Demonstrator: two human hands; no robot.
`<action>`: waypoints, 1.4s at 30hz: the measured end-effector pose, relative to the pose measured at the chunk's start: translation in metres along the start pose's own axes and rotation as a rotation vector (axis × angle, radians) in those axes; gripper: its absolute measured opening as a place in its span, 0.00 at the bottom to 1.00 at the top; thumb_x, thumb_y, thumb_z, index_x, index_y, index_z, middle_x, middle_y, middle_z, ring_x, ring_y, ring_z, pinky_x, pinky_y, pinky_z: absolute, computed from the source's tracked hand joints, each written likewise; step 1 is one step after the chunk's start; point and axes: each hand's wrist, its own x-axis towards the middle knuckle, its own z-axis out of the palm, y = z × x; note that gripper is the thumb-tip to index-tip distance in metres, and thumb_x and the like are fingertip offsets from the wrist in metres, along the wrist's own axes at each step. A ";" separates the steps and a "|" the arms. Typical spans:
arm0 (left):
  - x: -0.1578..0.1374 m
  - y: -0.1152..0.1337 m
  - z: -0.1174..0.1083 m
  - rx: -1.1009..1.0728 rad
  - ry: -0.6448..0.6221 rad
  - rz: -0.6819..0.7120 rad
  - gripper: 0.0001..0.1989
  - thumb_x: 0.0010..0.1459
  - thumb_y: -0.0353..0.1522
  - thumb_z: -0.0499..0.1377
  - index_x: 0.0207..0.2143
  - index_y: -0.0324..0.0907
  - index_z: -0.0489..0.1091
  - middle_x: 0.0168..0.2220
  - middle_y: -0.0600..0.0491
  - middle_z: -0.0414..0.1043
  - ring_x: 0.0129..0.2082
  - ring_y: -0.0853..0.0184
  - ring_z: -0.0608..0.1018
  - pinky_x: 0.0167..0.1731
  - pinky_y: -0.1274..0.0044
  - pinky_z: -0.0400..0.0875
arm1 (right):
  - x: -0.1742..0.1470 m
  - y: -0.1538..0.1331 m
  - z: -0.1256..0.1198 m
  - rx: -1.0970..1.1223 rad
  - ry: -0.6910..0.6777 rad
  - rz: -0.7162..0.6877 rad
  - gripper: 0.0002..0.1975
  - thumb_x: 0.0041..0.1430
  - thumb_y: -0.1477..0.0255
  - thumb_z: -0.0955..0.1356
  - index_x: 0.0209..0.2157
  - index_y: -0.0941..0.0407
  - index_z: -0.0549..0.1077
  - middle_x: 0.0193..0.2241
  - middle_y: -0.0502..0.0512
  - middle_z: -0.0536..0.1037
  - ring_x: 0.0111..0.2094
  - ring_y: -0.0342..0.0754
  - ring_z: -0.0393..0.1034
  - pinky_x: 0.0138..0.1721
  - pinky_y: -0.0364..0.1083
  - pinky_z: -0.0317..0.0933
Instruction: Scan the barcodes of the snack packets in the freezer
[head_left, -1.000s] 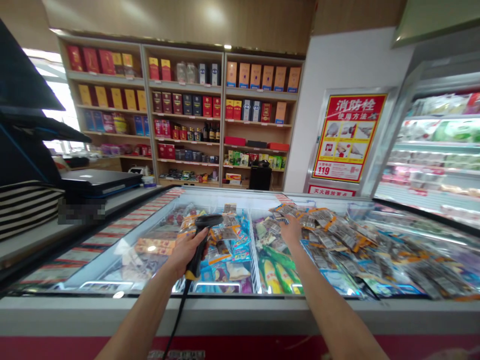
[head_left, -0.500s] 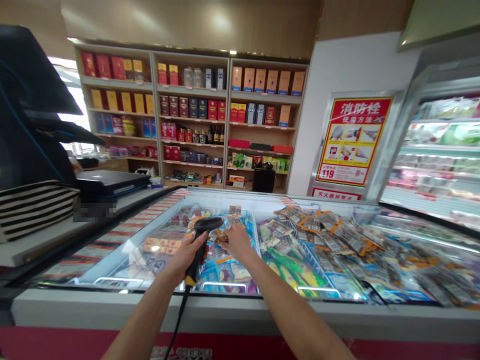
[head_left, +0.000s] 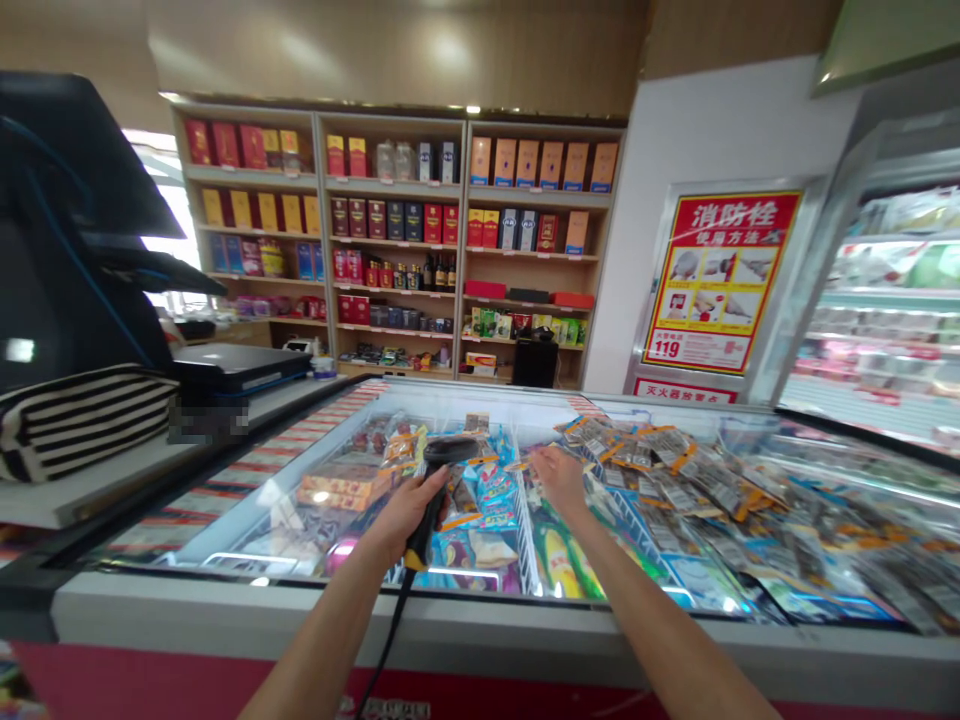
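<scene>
Nearest me, the pale rim of the freezer runs across in front, and a black cable hangs down over it. The cable leads up to the black barcode scanner, which I hold in my left hand, fingers wrapped around its grip and its head above the goods. My right hand is over the white wire divider, fingers bent and drawn close together; a thin orange-edged strip shows just beside their tips, but I cannot tell whether I have hold of it.

Below my hands lie yellow-and-green packs and blue packets. To my right is a big heap of dark packets with orange edges, overlapping at all angles. On the counter to my left sit a striped pouch and a flat black device.

Farther off, a red-and-yellow sign hangs on the white wall, shelves of boxes stand beyond the freezer, and a lit cabinet glows at far right.
</scene>
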 end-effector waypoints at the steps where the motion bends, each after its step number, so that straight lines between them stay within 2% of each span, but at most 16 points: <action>1: 0.001 -0.001 0.003 0.000 0.004 -0.003 0.19 0.43 0.46 0.56 0.18 0.38 0.62 0.15 0.56 0.64 0.14 0.75 0.66 0.14 0.82 0.60 | 0.002 0.006 -0.003 0.016 0.044 0.042 0.15 0.49 0.61 0.60 0.24 0.57 0.71 0.19 0.52 0.73 0.24 0.47 0.68 0.27 0.43 0.58; 3: 0.002 -0.001 0.010 0.015 0.007 -0.016 0.19 0.44 0.46 0.56 0.19 0.38 0.63 0.15 0.56 0.64 0.14 0.75 0.66 0.14 0.82 0.59 | 0.007 0.019 -0.008 0.029 0.124 0.114 0.14 0.45 0.61 0.62 0.24 0.57 0.70 0.19 0.53 0.73 0.24 0.48 0.68 0.28 0.43 0.58; 8: 0.003 -0.001 0.023 0.047 -0.076 -0.035 0.20 0.45 0.47 0.54 0.19 0.37 0.63 0.15 0.56 0.64 0.14 0.76 0.66 0.15 0.83 0.58 | 0.017 0.052 -0.011 0.130 0.246 0.184 0.16 0.43 0.63 0.62 0.32 0.57 0.69 0.24 0.54 0.74 0.27 0.49 0.68 0.29 0.46 0.59; 13: 0.008 -0.008 0.029 0.026 -0.129 -0.033 0.19 0.45 0.46 0.54 0.22 0.38 0.63 0.18 0.55 0.66 0.15 0.75 0.66 0.16 0.82 0.58 | 0.021 0.069 -0.007 0.282 0.246 0.224 0.15 0.42 0.62 0.63 0.31 0.56 0.69 0.22 0.52 0.74 0.26 0.49 0.68 0.26 0.45 0.59; 22: 0.007 -0.003 0.035 0.030 -0.151 -0.027 0.18 0.46 0.46 0.54 0.23 0.39 0.62 0.18 0.56 0.66 0.16 0.76 0.66 0.16 0.82 0.57 | 0.021 0.068 -0.001 0.386 0.226 0.244 0.14 0.42 0.66 0.62 0.32 0.57 0.67 0.25 0.53 0.75 0.24 0.47 0.68 0.25 0.44 0.59; 25: 0.007 0.001 0.038 0.049 -0.153 -0.034 0.18 0.45 0.46 0.55 0.22 0.39 0.61 0.18 0.56 0.66 0.15 0.75 0.66 0.16 0.82 0.57 | 0.022 0.066 -0.004 0.327 0.241 0.248 0.14 0.42 0.66 0.61 0.32 0.57 0.68 0.23 0.52 0.74 0.23 0.47 0.67 0.25 0.44 0.58; 29: 0.008 0.004 0.038 0.066 -0.140 -0.008 0.18 0.45 0.46 0.54 0.21 0.39 0.61 0.16 0.56 0.65 0.15 0.75 0.66 0.16 0.82 0.57 | 0.028 0.069 -0.018 0.102 0.309 0.272 0.15 0.42 0.68 0.61 0.32 0.58 0.70 0.21 0.52 0.73 0.24 0.48 0.66 0.28 0.45 0.58; 34: 0.008 0.006 0.031 0.132 -0.069 0.002 0.20 0.44 0.47 0.54 0.16 0.38 0.62 0.14 0.56 0.64 0.14 0.75 0.65 0.15 0.82 0.57 | 0.042 0.082 -0.040 -0.098 0.394 0.322 0.19 0.43 0.71 0.59 0.37 0.61 0.70 0.25 0.58 0.74 0.29 0.52 0.67 0.34 0.49 0.57; 38: 0.007 0.007 0.023 0.080 -0.011 -0.017 0.18 0.42 0.46 0.56 0.18 0.39 0.62 0.14 0.56 0.64 0.14 0.74 0.66 0.15 0.81 0.59 | 0.044 0.089 -0.049 -0.160 0.396 0.232 0.18 0.43 0.71 0.59 0.36 0.62 0.70 0.29 0.60 0.74 0.34 0.53 0.67 0.38 0.51 0.57; 42: 0.004 0.009 0.014 0.080 -0.008 -0.021 0.19 0.43 0.46 0.56 0.17 0.38 0.63 0.14 0.56 0.64 0.14 0.75 0.65 0.14 0.82 0.59 | 0.035 0.079 -0.046 -0.251 0.357 0.136 0.16 0.44 0.74 0.59 0.34 0.62 0.71 0.35 0.62 0.73 0.40 0.53 0.64 0.43 0.51 0.54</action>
